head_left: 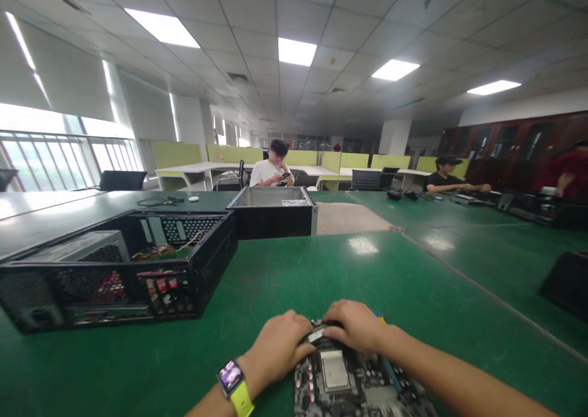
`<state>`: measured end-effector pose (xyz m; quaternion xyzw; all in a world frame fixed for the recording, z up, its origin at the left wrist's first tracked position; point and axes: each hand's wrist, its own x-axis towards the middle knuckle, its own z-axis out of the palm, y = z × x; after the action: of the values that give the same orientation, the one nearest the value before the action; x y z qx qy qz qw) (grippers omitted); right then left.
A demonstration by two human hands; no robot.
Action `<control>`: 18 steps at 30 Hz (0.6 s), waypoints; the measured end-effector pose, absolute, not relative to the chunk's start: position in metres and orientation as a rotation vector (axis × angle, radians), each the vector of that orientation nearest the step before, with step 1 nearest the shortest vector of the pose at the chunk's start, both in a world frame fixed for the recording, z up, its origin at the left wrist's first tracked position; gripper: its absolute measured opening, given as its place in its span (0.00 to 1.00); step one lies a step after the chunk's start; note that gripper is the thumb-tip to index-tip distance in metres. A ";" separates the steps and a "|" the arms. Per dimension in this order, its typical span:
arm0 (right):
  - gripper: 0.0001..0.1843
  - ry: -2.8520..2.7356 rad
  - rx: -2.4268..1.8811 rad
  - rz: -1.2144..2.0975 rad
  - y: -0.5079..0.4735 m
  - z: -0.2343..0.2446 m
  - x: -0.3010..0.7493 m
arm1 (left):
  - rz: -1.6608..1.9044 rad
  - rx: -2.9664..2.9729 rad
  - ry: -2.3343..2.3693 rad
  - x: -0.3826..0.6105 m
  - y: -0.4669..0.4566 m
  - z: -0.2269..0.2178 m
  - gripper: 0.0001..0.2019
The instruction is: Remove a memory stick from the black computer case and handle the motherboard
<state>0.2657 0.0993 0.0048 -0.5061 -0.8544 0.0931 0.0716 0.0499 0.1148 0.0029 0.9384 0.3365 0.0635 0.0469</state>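
A motherboard lies flat on the green table at the bottom of the view, with a square silver processor showing in its middle. At the board's far edge, a memory module with a white label sits between my two hands. My left hand has its fingers and thumb closed on the module's left end. From the other side, my right hand is bent over the right end, thumb and fingers pinched on it. My fingers partly hide the module, and I cannot tell whether it is seated in its slot.
An opened black computer case stands to the left on the green table. Behind it is another case. A person sits across the table; another person works at the right. A dark object rests at the right edge.
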 end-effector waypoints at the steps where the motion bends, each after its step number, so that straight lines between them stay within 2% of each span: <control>1: 0.16 -2.602 -1.496 0.294 0.104 0.001 0.268 | 0.211 2.858 1.015 0.044 0.114 0.004 0.07; 5: 0.11 -2.519 -1.519 0.268 0.105 -0.002 0.276 | 0.293 2.806 1.054 0.041 0.123 0.006 0.02; 9: 0.10 -2.360 -1.765 0.175 0.083 0.003 0.273 | 0.321 2.883 1.071 0.055 0.131 0.002 0.05; 11: 0.14 -2.313 -1.874 0.028 0.064 -0.006 0.267 | 0.274 2.984 1.070 0.061 0.132 0.000 0.06; 14: 0.28 -2.455 -1.656 -0.080 0.035 -0.039 0.255 | 0.186 3.105 1.006 0.065 0.133 -0.005 0.08; 18: 0.24 -2.617 -1.510 -0.008 0.022 -0.078 0.246 | 0.197 3.079 0.972 0.070 0.144 -0.008 0.13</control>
<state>0.2463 0.0217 -0.0777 -0.4989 -0.8645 -0.0027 0.0602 0.0696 0.1435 -0.0083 0.9508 0.3001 0.0607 -0.0465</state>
